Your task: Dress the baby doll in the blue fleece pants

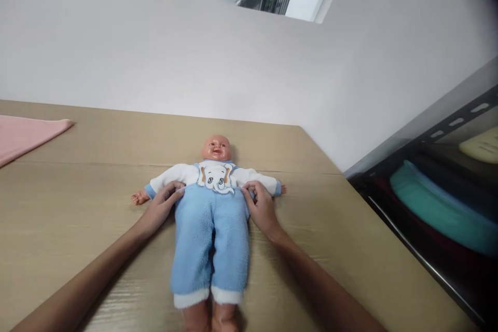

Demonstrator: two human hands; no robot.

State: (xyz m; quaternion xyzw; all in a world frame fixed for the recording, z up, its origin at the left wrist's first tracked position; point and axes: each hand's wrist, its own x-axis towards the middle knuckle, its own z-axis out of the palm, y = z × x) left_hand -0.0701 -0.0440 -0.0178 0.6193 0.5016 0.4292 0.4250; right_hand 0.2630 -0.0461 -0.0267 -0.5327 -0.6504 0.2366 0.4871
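A baby doll (217,148) lies on its back on the table, its arms spread and its feet toward me. It wears a white top with an elephant face (215,176) on the chest and fuzzy light-blue pants (212,233) with white cuffs. At the left side of the waist, my left hand (165,202) pinches the edge of the pants between thumb and fingers. My right hand (260,205) grips the pants' waist on the other side, fingers curled. Part of the waistband is hidden beneath my fingers.
Brown covering lies over the table (97,187). A pink cloth (27,135) is at the left edge. Behind the table stands a white wall (175,57). On the right, a dark metal rack (424,161) holds teal folded fabric (439,207) and a yellow item (482,145).
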